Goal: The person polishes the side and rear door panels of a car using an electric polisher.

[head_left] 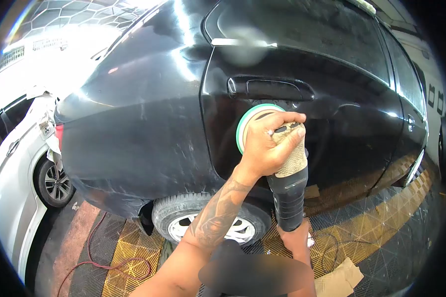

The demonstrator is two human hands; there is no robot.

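A polishing machine with a green-edged round pad is held against the rear door of a black car, just below the door handle. My left hand wraps over the machine's head, thumb and fingers closed on its tan cover. Lower down, my right hand grips the rear end of the machine's black body. The tattooed left forearm crosses in front of the rear wheel. Most of the pad's face is hidden against the door.
At the left stands a white car with paper hanging on its corner. A red hose lies on the yellow and black floor tiles. Cardboard and a dark cable lie at the lower right. A blurred dark shape covers the bottom centre.
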